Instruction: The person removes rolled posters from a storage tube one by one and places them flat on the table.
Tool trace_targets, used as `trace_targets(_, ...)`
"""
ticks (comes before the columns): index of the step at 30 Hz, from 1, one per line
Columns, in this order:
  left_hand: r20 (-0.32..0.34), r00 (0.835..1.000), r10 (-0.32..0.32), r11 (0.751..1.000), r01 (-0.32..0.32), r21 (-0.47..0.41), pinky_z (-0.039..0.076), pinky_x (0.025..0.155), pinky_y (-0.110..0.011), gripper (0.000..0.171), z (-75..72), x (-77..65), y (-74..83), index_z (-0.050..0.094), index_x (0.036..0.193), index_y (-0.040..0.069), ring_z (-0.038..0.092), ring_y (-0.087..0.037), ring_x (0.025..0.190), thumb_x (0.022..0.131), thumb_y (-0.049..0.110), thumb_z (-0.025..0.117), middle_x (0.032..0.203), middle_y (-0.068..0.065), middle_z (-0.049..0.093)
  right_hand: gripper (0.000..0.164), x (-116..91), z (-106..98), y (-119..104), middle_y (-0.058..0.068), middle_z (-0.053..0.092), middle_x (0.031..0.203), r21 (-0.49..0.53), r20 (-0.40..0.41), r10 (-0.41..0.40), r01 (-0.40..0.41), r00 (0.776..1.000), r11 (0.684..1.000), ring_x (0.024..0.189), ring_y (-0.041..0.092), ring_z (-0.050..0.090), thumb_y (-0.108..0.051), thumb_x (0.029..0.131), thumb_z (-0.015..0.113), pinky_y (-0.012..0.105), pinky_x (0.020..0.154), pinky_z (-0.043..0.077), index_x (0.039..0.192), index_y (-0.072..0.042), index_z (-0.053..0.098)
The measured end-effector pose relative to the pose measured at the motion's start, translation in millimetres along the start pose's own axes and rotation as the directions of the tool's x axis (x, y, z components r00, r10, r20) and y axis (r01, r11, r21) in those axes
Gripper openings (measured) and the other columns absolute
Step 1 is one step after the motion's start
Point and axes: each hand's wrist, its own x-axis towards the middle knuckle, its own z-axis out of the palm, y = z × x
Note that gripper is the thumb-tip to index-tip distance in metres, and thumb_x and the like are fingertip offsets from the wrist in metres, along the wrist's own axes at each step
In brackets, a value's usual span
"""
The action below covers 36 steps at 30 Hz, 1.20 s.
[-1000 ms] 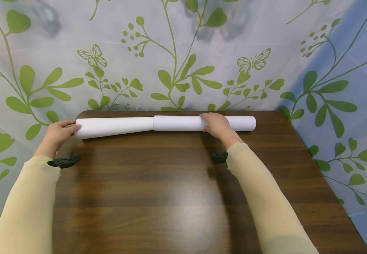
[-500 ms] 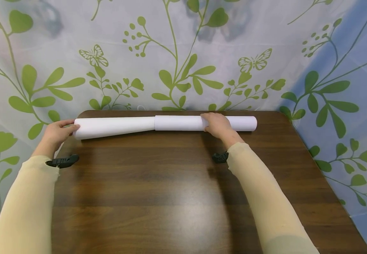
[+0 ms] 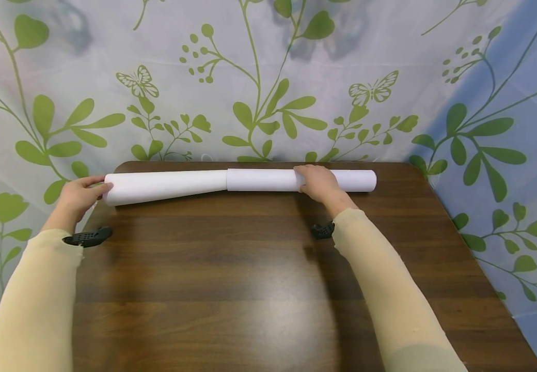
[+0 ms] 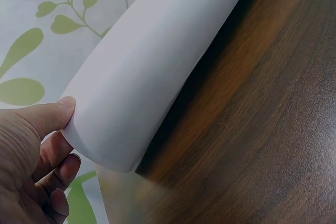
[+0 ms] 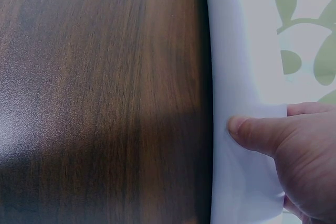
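A long white roll (image 3: 268,180), which looks like paper, lies across the far side of the brown wooden table (image 3: 212,253). Its left part (image 3: 166,186) is a cone that widens to the left; the narrow end meets the straight right part (image 3: 357,181) at a visible edge. My left hand (image 3: 80,198) pinches the rim of the wide end between thumb and fingers, as the left wrist view shows. My right hand (image 3: 320,183) grips the straight part from above, its thumb (image 5: 252,129) pressing the near side. The far fingers are mostly hidden behind the roll.
A light curtain (image 3: 231,77) with green leaves and butterflies hangs directly behind the table. Another curtain face (image 3: 519,170) runs along the right edge. Dark wrist devices (image 3: 89,236) sit under both sleeves.
My left hand has moved slightly left, and the wide end of the roll has shifted left with it. The right hand keeps its grip in almost the same place.
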Motion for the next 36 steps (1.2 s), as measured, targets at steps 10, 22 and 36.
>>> trace_targets(10, -0.002, 1.000, 0.008, 1.000, -0.008, 0.019, 0.036, 0.109, -0.058, 0.081, -4.8, -4.6, -0.9, 0.034, 0.158, 0.000, 0.046, -0.039, 0.129, 0.101, 0.055, 0.053, 0.158, -0.033, 0.029, 0.066, -2, -2, -3, 0.017, 0.053, 0.148, 0.008, -0.001, 0.003, -0.003, 1.000, 1.000, 0.133, 0.040, 0.050, -0.015, 0.093, 0.077, 0.052, 0.109, 0.039, 0.152, -0.008, 0.048)
trace_targets(22, -0.030, 1.000, 0.003, 1.000, -0.002, 0.022, 0.038, 0.105, -0.058, 0.081, -9.8, -7.7, -4.5, 0.035, 0.157, 0.000, 0.046, -0.042, 0.126, 0.101, 0.055, 0.054, 0.156, -0.034, 0.032, 0.066, 1, 0, 0, 0.016, 0.053, 0.148, 0.006, 0.000, 0.008, -0.008, 1.000, 1.000, 0.133, 0.040, 0.050, -0.014, 0.093, 0.076, 0.052, 0.109, 0.039, 0.153, -0.009, 0.047)
trace_targets(36, -0.034, 0.999, 0.011, 1.000, -0.010, 0.013, 0.036, 0.107, -0.062, 0.082, -14.2, -5.3, -12.3, 0.034, 0.156, -0.002, 0.046, -0.045, 0.128, 0.101, 0.055, 0.053, 0.156, -0.037, 0.028, 0.066, 1, 1, 1, 0.016, 0.053, 0.148, 0.017, 0.001, 0.009, -0.009, 1.000, 1.000, 0.133, 0.039, 0.050, -0.014, 0.093, 0.076, 0.052, 0.109, 0.039, 0.153, -0.010, 0.048)
